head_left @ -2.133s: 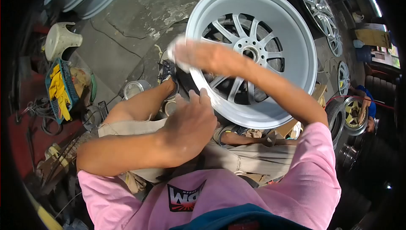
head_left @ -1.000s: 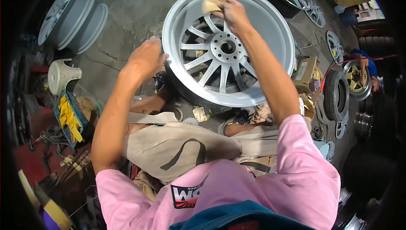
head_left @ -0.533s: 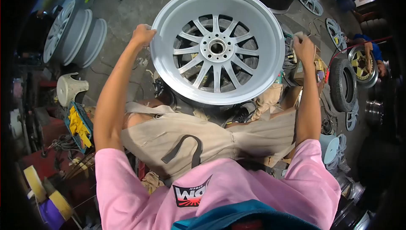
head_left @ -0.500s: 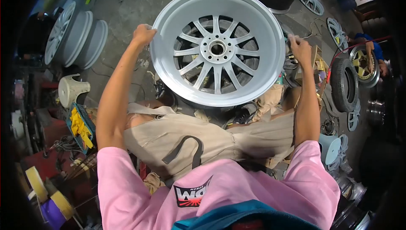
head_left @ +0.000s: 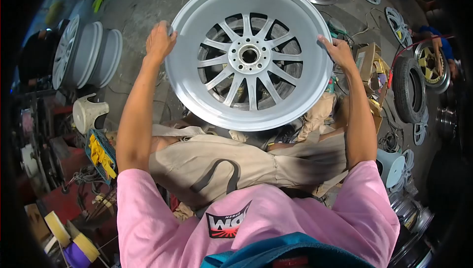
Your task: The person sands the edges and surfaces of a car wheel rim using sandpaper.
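In front of me is a silver-grey alloy wheel rim (head_left: 249,115), its hollow barrel side facing up and thin spokes meeting at a hub with a round centre hole. My left hand (head_left: 160,42) grips the rim's outer edge at the upper left, thumb near the lip and fingers along the outside. At the upper right, my right hand (head_left: 338,52) has its thumb over the lip, while its other fingers are mostly hidden behind the edge. Through the gaps between the spokes, a dark round thing shows underneath. A beige apron (head_left: 256,164) covers my lap.
Grey wheels (head_left: 84,53) stand at the left beside a cream stool (head_left: 91,112) and a basket with yellow gloves (head_left: 101,154). A tyre (head_left: 410,90), a cardboard box (head_left: 367,61) and a pale blue stool (head_left: 390,167) are at right. Another person's arm touches a gold-centred wheel (head_left: 429,66).
The wheel rim has shifted slightly left and its tilt has changed. My left hand has spread along the edge; my right hand has moved in, bringing its thumb over the lip.
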The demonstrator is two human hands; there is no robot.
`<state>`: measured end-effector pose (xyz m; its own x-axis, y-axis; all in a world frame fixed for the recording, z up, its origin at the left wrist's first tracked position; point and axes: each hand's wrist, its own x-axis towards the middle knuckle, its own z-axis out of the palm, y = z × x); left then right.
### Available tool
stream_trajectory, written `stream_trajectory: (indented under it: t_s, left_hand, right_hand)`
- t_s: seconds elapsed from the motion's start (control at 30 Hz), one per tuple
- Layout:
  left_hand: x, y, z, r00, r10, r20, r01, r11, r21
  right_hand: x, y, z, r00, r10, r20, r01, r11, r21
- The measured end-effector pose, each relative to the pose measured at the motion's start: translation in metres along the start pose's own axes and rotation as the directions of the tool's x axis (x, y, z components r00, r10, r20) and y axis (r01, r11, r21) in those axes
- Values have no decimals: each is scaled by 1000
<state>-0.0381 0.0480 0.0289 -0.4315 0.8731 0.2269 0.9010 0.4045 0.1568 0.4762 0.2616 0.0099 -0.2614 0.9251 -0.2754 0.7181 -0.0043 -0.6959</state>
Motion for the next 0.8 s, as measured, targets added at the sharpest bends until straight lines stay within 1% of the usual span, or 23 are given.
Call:
stream_trajectory:
  t_s: [0.03, 0.07, 0.13, 0.2, 0.27, 0.3, 0.33, 0.37, 0.4, 0.43, 0.47, 0.5, 0.57, 0.6, 0.67, 0.7, 0.73, 0.77, 0.8]
  left_hand:
    - [-2, -3, 2, 989, -88, 121, 95, 994, -51]
    - [-4, -5, 6, 956, -168, 242, 195, 977, -90]
    - [-7, -9, 11, 948, -190, 253, 218, 972, -85]
    - [-7, -13, 14, 945, -201, 257, 229, 970, -82]
    - [-5, -20, 7, 941, -161, 299, 223, 957, -184]
    - [-4, -18, -4, 948, -148, 282, 205, 961, -185]
    - [-10, -18, -11, 943, -167, 289, 249, 928, -278]
    - [-18, -18, -16, 932, -191, 308, 301, 880, -367]
    - [-22, -17, -22, 942, -196, 272, 312, 812, -494]
    - [-27, -18, -32, 941, -197, 274, 313, 814, -490]
    - [-32, -11, -61, 961, -185, 204, 265, 818, -510]
    - [-34, -1, -89, 979, -157, 131, 203, 827, -525]
    - [-45, 12, -131, 989, -147, -18, 99, 745, -660]
    - [-48, 13, -148, 984, -151, -92, 53, 748, -662]
    - [-52, 18, -181, 966, -157, -205, -19, 749, -663]
    - [-52, 23, -200, 956, -158, -246, -48, 746, -664]
    - [-47, 21, -216, 950, -74, -304, -122, 806, -579]
    - [-48, 39, -234, 938, -17, -347, -182, 827, -532]
    - [-41, 44, -247, 946, 41, -323, -203, 849, -487]
  right_hand:
    - [-1, 1, 2, 1000, -1, -1, 1, 1000, -2]
    - [-1, 1, 6, 1000, -8, -11, 8, 1000, -7]
    - [-2, -4, 10, 999, -30, -27, 30, 1000, -6]
    - [-15, -17, 11, 980, -68, -185, 32, 981, -190]
    - [-10, -3, 17, 968, -83, -239, 38, 982, -187]
    - [-9, -4, 18, 956, -89, -279, 36, 981, -189]
    - [-9, -1, 21, 933, -79, -350, 8, 980, -201]
    - [-15, -5, 19, 934, -76, -350, 5, 980, -199]
    - [-23, -11, 13, 933, -67, -353, 12, 988, -155]
    - [-29, -14, 10, 932, -58, -357, 21, 994, -108]
    - [-29, -8, 14, 889, -109, -444, 98, 994, -48]
    - [-36, -13, 13, 883, -96, -460, 93, 995, -28]
    - [-53, -33, 9, 905, -103, -413, 121, 993, 17]
    - [-53, -39, 13, 900, -100, -424, 127, 991, 34]
    - [-51, -46, 27, 875, -164, -455, 256, 955, 149]
    - [-46, -45, 32, 880, -164, -447, 258, 953, 159]
    - [-39, -45, 37, 884, -218, -414, 286, 952, 110]
    - [-32, -44, 45, 887, -274, -371, 318, 946, 62]
    - [-22, -39, 53, 893, -283, -351, 325, 943, 66]
